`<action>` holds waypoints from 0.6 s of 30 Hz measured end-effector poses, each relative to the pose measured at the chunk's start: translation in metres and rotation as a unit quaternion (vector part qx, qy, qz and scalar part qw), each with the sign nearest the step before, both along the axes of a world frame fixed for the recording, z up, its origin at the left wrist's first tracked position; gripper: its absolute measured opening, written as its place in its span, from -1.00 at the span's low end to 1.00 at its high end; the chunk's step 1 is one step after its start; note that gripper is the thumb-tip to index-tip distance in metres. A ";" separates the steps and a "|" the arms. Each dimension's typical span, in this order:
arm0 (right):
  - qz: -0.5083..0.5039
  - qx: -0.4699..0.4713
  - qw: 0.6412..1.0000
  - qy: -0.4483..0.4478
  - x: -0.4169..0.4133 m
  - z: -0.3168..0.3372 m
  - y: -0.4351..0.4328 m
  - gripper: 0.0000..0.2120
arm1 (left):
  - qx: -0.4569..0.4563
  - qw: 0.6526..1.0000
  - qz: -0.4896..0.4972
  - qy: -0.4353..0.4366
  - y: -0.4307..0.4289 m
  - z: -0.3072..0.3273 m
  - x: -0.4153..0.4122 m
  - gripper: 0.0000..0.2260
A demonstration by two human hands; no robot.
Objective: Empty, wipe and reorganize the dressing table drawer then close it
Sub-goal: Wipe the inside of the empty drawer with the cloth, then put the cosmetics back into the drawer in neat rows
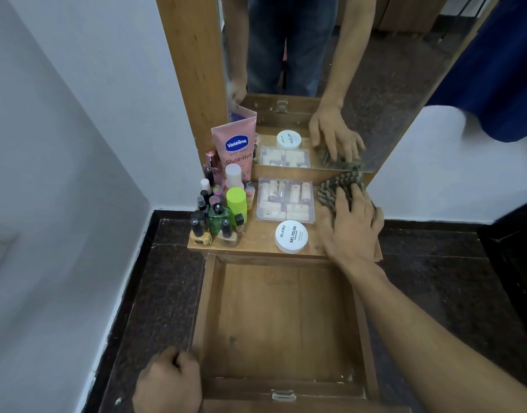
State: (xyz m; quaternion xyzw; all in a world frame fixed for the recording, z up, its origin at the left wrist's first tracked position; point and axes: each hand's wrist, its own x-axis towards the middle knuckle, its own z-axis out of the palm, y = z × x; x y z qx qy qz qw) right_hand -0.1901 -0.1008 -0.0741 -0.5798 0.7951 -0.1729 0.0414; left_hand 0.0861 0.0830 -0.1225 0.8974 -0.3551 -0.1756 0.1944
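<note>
The wooden drawer (286, 317) is pulled out and its inside is bare. My left hand (168, 380) grips the drawer's front left corner. My right hand (350, 225) presses flat on a brown patterned cloth (335, 189) lying at the right of the dressing table top (256, 239). On that top stand a pink Vaseline tube (235, 147), a cluster of small bottles and nail polishes (217, 216), a clear plastic box of small items (286, 199) and a white round nail polish remover tub (291, 236).
A mirror (316, 55) rises behind the table top and reflects my arm, legs and the items. White walls stand on both sides. Dark speckled floor (161, 278) surrounds the drawer. A metal catch (283, 394) sits on the drawer's front edge.
</note>
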 end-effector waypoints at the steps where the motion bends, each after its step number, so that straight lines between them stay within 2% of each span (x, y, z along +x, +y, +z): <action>1: -0.013 -0.043 0.999 -0.021 0.011 0.005 0.012 -0.44 | -0.009 1.000 -0.006 -0.003 0.001 0.000 0.000 -0.64; 3: -0.017 -0.077 0.994 -0.070 0.032 0.010 0.033 -0.45 | -0.032 0.999 -0.020 -0.013 0.002 0.002 -0.001 -0.56; 5: -0.014 -0.050 0.991 -0.121 0.049 0.009 0.045 -0.40 | -0.062 0.997 -0.031 -0.040 0.002 0.005 -0.005 -0.50; 8: -0.024 -0.037 0.987 -0.157 0.065 0.004 0.049 -0.27 | -0.110 0.991 -0.049 -0.066 0.001 0.016 -0.014 -0.55; 10: -0.027 -0.043 0.986 -0.158 0.072 -0.001 0.049 -0.32 | -0.147 0.985 -0.065 -0.061 -0.003 0.027 -0.024 -0.59; 13: -0.025 -0.056 0.989 -0.137 0.076 -0.007 0.047 -0.41 | -0.163 0.982 -0.098 0.006 -0.018 0.046 -0.045 -0.63; 18: -0.027 -0.035 0.991 -0.123 0.076 -0.009 0.043 -0.43 | -0.172 0.969 -0.139 0.111 -0.049 0.047 -0.078 -0.76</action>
